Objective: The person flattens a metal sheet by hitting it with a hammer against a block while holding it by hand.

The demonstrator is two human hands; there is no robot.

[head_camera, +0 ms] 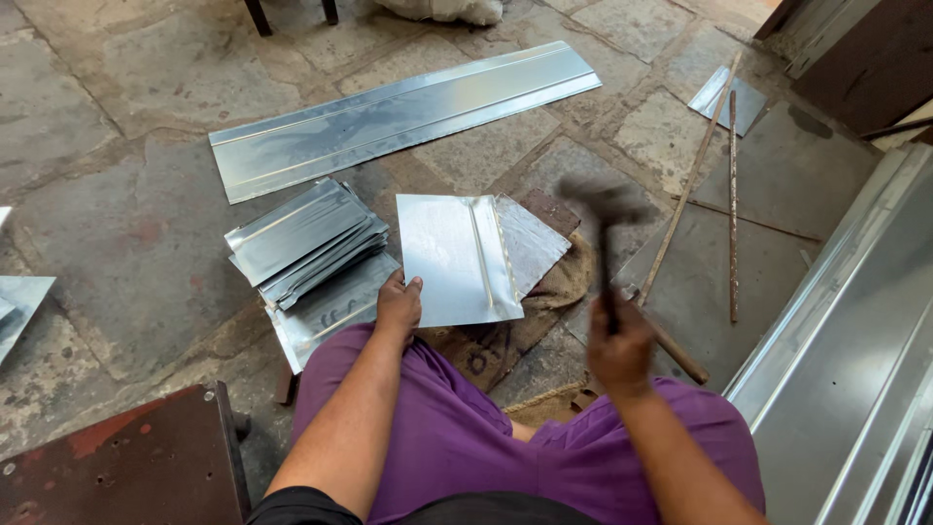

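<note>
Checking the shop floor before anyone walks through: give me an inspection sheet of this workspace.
Surface: stone floor, stained and uneven; work done on a sack-covered block.
Job's things: folded metal sheet with a raised seam, lying on the block; hammer, raised and blurred.
Clutter: stack of folded sheets to the left; long ribbed strip behind; small sheet offcut; two thin rods.
Grips: left hand presses the sheet's near edge; right hand closed on the hammer handle.
Cables: nothing seen.
Surroundings: large sheet panels at right; rusty red metal table at lower left.
</note>
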